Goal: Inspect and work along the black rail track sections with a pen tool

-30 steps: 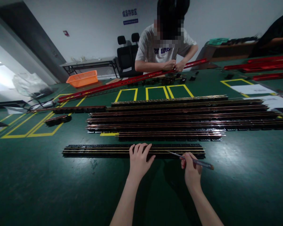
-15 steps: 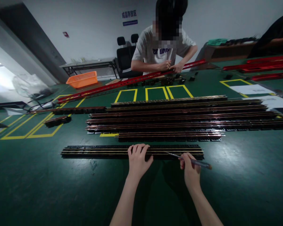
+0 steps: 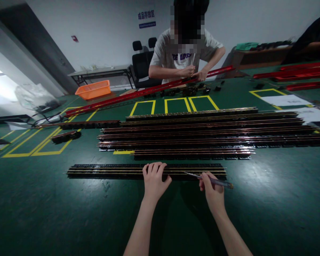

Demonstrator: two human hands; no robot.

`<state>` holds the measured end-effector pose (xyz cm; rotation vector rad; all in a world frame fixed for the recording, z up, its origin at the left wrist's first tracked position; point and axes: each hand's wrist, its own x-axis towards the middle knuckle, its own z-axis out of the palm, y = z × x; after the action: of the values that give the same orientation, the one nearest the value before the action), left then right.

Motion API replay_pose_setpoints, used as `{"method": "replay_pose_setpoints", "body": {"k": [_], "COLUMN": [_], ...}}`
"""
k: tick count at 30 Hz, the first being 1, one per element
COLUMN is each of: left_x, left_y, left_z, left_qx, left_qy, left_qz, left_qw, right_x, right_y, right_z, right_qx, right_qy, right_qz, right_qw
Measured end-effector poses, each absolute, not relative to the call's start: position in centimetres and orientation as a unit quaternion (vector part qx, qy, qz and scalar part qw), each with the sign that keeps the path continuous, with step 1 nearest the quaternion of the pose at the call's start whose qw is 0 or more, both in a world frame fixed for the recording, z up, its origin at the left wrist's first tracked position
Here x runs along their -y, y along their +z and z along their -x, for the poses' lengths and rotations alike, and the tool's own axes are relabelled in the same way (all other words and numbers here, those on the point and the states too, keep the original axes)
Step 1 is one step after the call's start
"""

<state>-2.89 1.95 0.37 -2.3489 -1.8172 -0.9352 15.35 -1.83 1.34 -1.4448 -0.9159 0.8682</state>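
Note:
A long black strip with brass rods (image 3: 104, 172) lies crosswise on the green table in front of me. My left hand (image 3: 155, 179) grips it near its middle, fingers over the top and thumb at the near edge. In my right hand (image 3: 211, 188) is a slim screwdriver (image 3: 220, 182), held like a pen, with a see-through handle and a thin metal shaft. Its tip points left and meets the strip's rods to the right of my left hand. Whether the tip presses on a rod or sits between rods is too small to tell.
Beyond the strip lie several similar strips with copper-coloured rods (image 3: 202, 137). A short piece (image 3: 66, 137) sits at left. Across the table a co-worker (image 3: 185, 60) handles a long red rail (image 3: 117, 100). An orange basket (image 3: 93, 90) stands at the back left; papers (image 3: 284, 101) lie at right.
The strip has slid slightly to the left. Both my hands have moved a little left with it, the screwdriver tip still at the rods.

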Motion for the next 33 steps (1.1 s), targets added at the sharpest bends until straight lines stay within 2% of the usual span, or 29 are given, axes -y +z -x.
{"method": "replay_pose_setpoints", "body": {"k": [33], "left_x": [-1.98], "left_y": [0.35], "left_z": [2.93], "left_qx": [0.577], "left_qy": [-0.297], "left_qz": [0.761], "left_qw": [0.011], "right_x": [1.81], "right_y": [1.53], "right_z": [-15.21], "right_qx": [0.338], "right_qy": [0.340], "right_qz": [0.640], "right_qw": [0.601]}}
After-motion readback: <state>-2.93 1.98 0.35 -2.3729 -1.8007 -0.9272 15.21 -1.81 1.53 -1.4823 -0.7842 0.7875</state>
